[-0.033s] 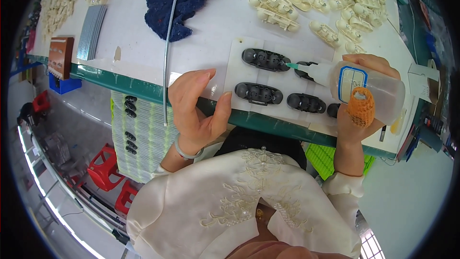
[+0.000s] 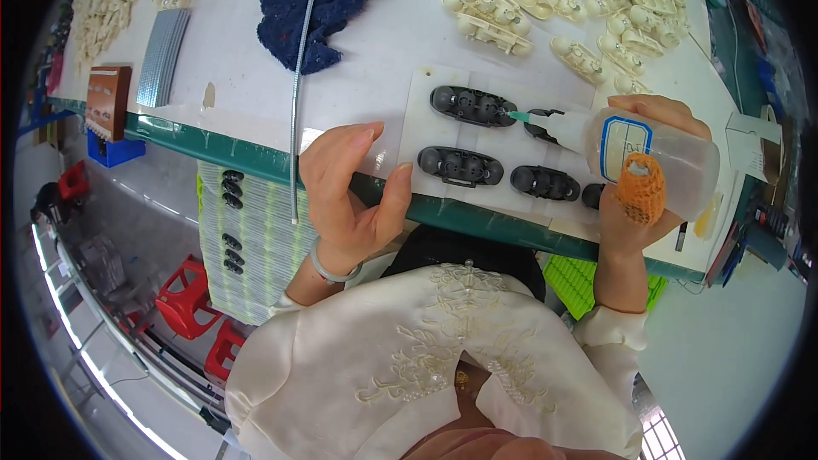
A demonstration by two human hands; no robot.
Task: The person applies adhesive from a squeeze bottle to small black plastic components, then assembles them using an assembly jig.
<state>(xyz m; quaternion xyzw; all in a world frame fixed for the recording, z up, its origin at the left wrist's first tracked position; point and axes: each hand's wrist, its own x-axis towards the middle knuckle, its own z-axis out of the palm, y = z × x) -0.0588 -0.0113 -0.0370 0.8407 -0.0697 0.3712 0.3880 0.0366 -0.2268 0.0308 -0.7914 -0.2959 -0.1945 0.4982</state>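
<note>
A white backing sheet (image 2: pixel 423 123) lies at the table's near edge with several black oval plastic parts on it, among them one at the upper left (image 2: pixel 473 105) and one at the lower left (image 2: pixel 460 166). My right hand (image 2: pixel 630 226), with an orange knitted cot on the thumb, holds a translucent squeeze bottle (image 2: pixel 660 158) with a blue-framed label on its side. The bottle's green nozzle (image 2: pixel 517 117) touches the right end of the upper-left part. My left hand (image 2: pixel 349 196) rests at the table edge, fingers apart, thumb against the sheet's left side.
A navy knitted cloth (image 2: pixel 328 0) and a bent metal hose (image 2: pixel 296 94) lie behind my left hand. Cream plastic parts (image 2: pixel 545 0) cover the far table. A brown box (image 2: pixel 108 100) and grey ribbed strip (image 2: pixel 162 55) sit left. Below are stacked sheets (image 2: pixel 247 230), red stools (image 2: pixel 183 294), a green basket (image 2: pixel 588 281).
</note>
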